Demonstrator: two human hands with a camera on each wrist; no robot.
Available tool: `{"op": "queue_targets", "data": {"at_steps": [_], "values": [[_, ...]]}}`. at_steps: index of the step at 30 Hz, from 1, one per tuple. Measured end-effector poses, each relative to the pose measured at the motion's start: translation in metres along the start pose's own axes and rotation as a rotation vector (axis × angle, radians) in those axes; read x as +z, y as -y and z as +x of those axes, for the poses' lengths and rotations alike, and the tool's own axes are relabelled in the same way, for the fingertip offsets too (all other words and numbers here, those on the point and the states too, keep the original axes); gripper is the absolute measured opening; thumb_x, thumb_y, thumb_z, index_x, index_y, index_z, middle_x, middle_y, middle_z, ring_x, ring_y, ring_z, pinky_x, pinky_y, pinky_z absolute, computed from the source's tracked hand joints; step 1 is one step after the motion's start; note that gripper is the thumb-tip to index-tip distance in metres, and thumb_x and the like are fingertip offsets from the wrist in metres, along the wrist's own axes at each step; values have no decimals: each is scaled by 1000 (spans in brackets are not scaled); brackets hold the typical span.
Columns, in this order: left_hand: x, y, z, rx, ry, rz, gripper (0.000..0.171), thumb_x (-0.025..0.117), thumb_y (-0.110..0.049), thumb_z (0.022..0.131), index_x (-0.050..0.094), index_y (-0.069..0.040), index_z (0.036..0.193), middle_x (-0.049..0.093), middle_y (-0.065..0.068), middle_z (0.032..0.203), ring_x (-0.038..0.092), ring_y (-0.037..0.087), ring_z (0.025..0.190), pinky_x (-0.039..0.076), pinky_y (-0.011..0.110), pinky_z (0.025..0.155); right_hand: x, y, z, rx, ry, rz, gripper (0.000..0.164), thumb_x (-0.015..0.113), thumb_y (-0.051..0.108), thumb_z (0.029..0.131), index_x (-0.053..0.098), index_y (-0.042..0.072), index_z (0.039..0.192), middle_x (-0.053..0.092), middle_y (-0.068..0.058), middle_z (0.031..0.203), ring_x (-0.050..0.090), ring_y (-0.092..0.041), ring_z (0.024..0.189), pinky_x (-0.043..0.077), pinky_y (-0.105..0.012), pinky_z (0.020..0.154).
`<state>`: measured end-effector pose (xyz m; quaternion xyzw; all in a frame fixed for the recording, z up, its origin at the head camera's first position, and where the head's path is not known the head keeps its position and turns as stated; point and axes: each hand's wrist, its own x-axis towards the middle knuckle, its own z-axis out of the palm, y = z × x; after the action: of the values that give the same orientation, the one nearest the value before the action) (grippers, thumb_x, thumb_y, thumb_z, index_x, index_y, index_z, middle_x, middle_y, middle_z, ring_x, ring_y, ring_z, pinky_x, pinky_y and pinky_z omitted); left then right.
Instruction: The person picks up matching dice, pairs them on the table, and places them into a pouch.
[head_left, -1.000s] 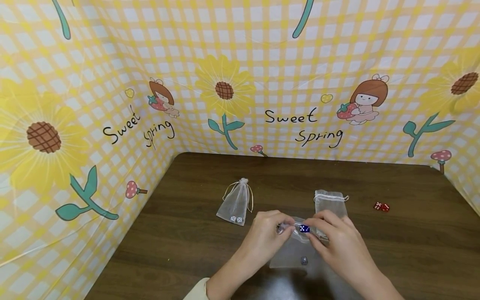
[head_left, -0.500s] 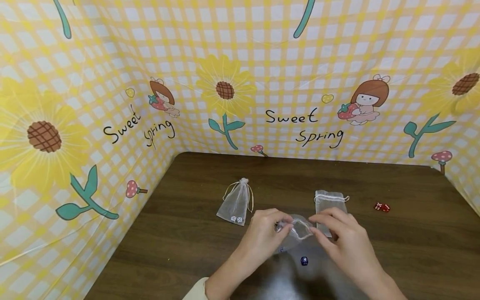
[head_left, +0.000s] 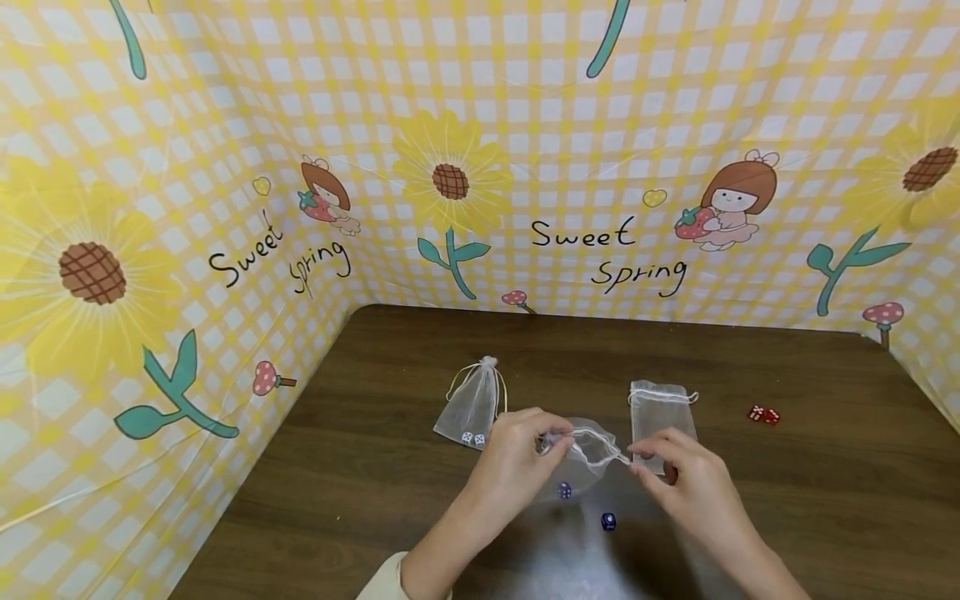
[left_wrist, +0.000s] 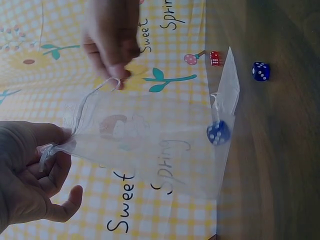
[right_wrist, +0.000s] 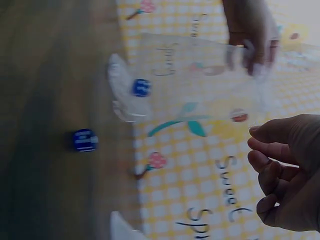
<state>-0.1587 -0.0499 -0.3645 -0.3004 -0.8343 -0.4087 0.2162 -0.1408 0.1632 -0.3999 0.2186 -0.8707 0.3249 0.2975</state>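
"Hands first: what is each one gripping?"

"Left hand (head_left: 517,458) pinches the gathered side of a sheer bag (left_wrist: 145,130) at its mouth; right hand (head_left: 686,479) pinches the bag's drawstring (left_wrist: 88,97) between thumb and fingertips, on the other side."

"And where is the bag?"

"Hanging from the fingers above the brown table (head_left: 375,500), mouth spread partly open. Whether its bottom touches the wood, I can't tell."

"Anything inside?"

"One blue die (left_wrist: 218,133), down at the bottom. Another blue die (head_left: 608,522) lies outside, on the table nearby."

"Farther out?"

"Beyond the left hand, a tied pouch (head_left: 476,396) with two white dice (head_left: 479,438). Behind the right hand, a flat pouch (head_left: 663,417); to its right, two red dice (head_left: 763,413)."
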Motion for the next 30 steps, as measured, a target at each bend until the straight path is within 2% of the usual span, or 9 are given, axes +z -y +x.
{"op": "queue_targets", "data": {"at_steps": [6,10,17,22,30], "values": [[-1,2,0,-13,4,-3,8,74,0,74,71,-3,81,67,2,76,60,10,69,47,16,63,17,-11,-12,8,59,-19,27,82,-2,58,68,13,75,55,12,76,38,2,55,31,-12,46],[-1,2,0,-26,8,20,8,74,-2,75,71,-4,82,68,0,77,61,9,71,47,21,69,25,-16,-19,23,112,-9,29,81,-2,58,69,15,77,57,12,77,43,0,59,37,-16,49],[-1,1,1,-39,25,9,7,73,-1,76,71,-4,82,68,1,78,61,9,72,47,16,66,35,-21,-26,61,296,-61,21,81,6,63,70,13,79,60,10,78,56,-8,67,46,-25,58],[-1,2,0,-43,29,13,7,73,-1,76,71,-4,82,68,0,78,61,8,72,47,17,66,39,-22,-29,76,418,-84,17,80,12,65,69,15,78,58,13,76,54,-6,66,44,-26,57],[-1,2,0,-29,14,42,6,74,-4,76,71,-6,81,68,-1,78,61,7,73,46,26,74,45,-22,-34,82,497,-96,15,79,16,66,65,20,71,50,17,68,46,0,59,38,-25,51]]}}
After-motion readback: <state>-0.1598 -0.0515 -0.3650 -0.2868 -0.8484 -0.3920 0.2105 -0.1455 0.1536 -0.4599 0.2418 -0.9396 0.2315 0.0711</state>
